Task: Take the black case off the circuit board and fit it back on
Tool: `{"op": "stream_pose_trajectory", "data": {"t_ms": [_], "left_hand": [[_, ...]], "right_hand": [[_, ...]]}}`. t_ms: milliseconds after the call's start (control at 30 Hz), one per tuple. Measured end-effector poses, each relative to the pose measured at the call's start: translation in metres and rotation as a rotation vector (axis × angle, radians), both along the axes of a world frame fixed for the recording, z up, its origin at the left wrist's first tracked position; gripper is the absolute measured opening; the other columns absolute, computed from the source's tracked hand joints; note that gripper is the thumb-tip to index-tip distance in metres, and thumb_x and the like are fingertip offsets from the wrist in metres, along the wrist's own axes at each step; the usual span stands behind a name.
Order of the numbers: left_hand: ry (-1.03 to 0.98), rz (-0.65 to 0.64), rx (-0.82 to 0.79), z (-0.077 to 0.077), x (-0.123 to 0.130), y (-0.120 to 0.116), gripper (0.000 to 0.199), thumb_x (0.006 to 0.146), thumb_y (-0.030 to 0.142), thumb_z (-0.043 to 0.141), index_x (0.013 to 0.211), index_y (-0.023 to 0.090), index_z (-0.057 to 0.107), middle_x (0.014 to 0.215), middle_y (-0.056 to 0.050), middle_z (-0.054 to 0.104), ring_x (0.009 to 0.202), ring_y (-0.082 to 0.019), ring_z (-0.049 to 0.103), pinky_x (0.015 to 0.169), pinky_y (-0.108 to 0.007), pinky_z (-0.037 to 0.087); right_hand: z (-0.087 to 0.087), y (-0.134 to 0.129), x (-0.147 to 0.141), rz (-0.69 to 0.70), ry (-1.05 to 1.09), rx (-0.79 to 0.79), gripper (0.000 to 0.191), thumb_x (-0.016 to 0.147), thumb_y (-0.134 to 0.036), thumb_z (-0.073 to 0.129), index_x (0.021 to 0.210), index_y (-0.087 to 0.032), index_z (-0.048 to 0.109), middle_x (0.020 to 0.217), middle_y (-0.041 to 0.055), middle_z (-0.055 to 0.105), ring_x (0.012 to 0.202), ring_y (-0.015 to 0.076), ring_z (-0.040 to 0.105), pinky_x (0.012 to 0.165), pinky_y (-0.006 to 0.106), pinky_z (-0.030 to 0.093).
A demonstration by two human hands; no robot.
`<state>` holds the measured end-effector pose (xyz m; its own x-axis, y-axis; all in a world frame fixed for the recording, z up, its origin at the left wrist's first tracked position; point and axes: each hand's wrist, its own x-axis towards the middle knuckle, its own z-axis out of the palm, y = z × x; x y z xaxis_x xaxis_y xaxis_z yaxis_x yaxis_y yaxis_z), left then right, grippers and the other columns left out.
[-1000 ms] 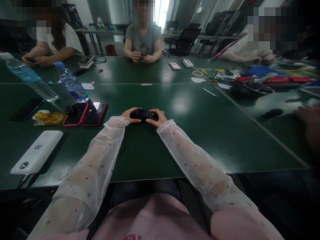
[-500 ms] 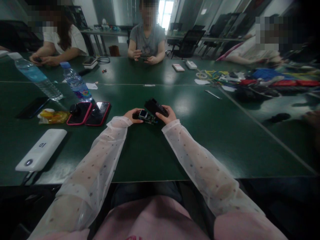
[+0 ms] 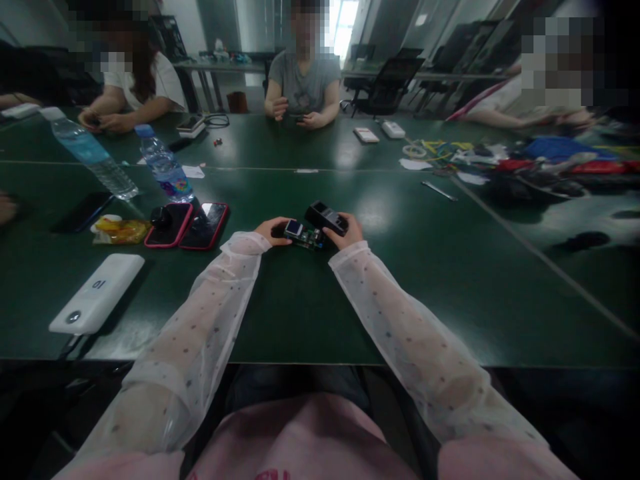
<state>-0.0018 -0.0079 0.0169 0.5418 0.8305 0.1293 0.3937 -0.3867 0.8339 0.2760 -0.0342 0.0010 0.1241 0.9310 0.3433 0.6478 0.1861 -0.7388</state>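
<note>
A green circuit board (image 3: 309,237) with a small screen at its left end is gripped by my left hand (image 3: 273,231), thumb along the near edge. Something black shows at the hand's end of it. My right hand (image 3: 350,231) has its fingers closed around a black plastic housing (image 3: 325,217), which is tilted just above and right of the board. The two parts are very near each other; I cannot tell whether they touch. Both hands are over the green table (image 3: 310,313).
Left of my hands lie two red-edged phones (image 3: 204,227), a yellow packet (image 3: 120,230), a white power bank (image 3: 97,293) and two water bottles (image 3: 167,167). A wrench (image 3: 439,191) and a pile of cables (image 3: 465,153) lie right. Several people sit around the table.
My view has swung slightly left. The black housing has turned in my right hand and shows a different face. A blurred hand of another person has appeared at the left edge.
</note>
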Motion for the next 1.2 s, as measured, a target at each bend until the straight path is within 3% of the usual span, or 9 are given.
{"op": "stream_pose_trajectory", "data": {"t_ms": [167, 467, 667, 900, 1200], "left_hand": [[0.027, 0.015, 0.004, 0.004, 0.000, -0.002, 0.066, 0.072, 0.023, 0.077, 0.133, 0.016, 0.053, 0.134, -0.016, 0.059, 0.127, -0.033, 0.053, 0.105, -0.059, 0.038], [-0.012, -0.012, 0.044, -0.001, 0.000, 0.002, 0.066, 0.071, 0.023, 0.077, 0.133, 0.015, 0.053, 0.134, -0.016, 0.059, 0.126, -0.031, 0.054, 0.108, -0.056, 0.036], [-0.086, -0.034, 0.028, -0.007, 0.000, 0.004, 0.068, 0.069, 0.026, 0.078, 0.131, 0.013, 0.054, 0.132, -0.017, 0.060, 0.124, -0.031, 0.056, 0.109, -0.055, 0.036], [-0.085, 0.044, -0.043, -0.009, 0.003, 0.005, 0.069, 0.064, 0.026, 0.080, 0.126, 0.009, 0.055, 0.126, -0.019, 0.063, 0.119, -0.032, 0.059, 0.107, -0.055, 0.038], [-0.069, 0.068, -0.021, -0.008, 0.004, 0.002, 0.067, 0.060, 0.030, 0.082, 0.118, 0.010, 0.055, 0.119, -0.016, 0.065, 0.112, -0.030, 0.062, 0.103, -0.049, 0.044]], "right_hand": [[0.003, -0.001, 0.000, -0.058, -0.003, -0.065, 0.059, 0.065, -0.043, 0.074, 0.118, -0.024, 0.055, 0.108, 0.0106, 0.054, 0.116, 0.0344, 0.053, 0.099, 0.055, 0.045], [0.000, 0.002, 0.001, -0.072, 0.014, -0.028, 0.063, 0.065, -0.048, 0.073, 0.120, -0.022, 0.055, 0.108, 0.0114, 0.054, 0.114, 0.0335, 0.052, 0.099, 0.053, 0.045], [0.006, 0.003, 0.000, 0.043, 0.111, 0.144, 0.065, 0.071, -0.057, 0.066, 0.125, -0.026, 0.049, 0.119, 0.0104, 0.055, 0.109, 0.0292, 0.054, 0.095, 0.051, 0.046], [0.019, -0.017, -0.019, 0.257, 0.047, 0.136, 0.060, 0.072, -0.054, 0.069, 0.123, -0.028, 0.052, 0.113, 0.0092, 0.057, 0.107, 0.0285, 0.055, 0.094, 0.051, 0.047], [0.019, -0.021, -0.025, 0.307, -0.044, 0.106, 0.057, 0.070, -0.046, 0.071, 0.121, -0.026, 0.055, 0.112, 0.0097, 0.059, 0.110, 0.0317, 0.053, 0.093, 0.055, 0.048]]}}
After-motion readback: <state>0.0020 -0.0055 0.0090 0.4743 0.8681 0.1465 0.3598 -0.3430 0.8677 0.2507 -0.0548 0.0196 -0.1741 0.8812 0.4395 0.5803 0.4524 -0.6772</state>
